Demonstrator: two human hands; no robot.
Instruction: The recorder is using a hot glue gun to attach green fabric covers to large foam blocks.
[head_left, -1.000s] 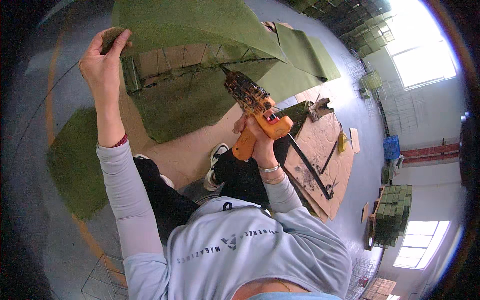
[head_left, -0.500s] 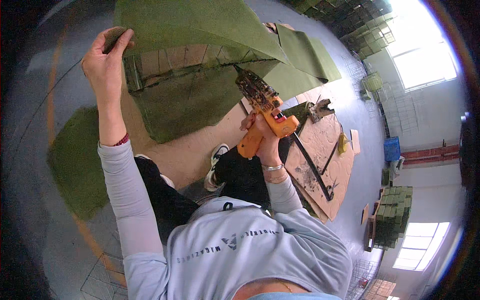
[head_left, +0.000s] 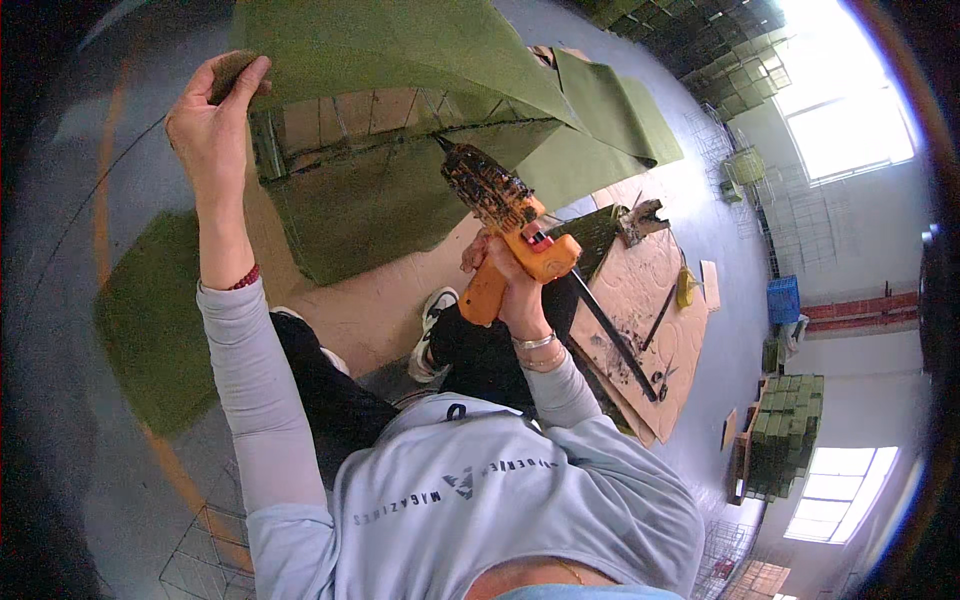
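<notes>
Has shifted the orange glue gun (head_left: 503, 212), at 12 o'clock, toward 9 o'clock since 0.5 s ago, clamped by its grip in the right hand (head_left: 522, 296), with the nozzle (head_left: 444, 144) by the green box's (head_left: 355, 225) dark edge. Still pinches the green sheet (head_left: 380, 40) in the left hand (head_left: 212, 125), at 10 o'clock.

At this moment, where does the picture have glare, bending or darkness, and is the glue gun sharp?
Head view: upper right window glares white; head view: orange floor line looks curved, corners black; head view: glue gun fairly sharp.
</notes>
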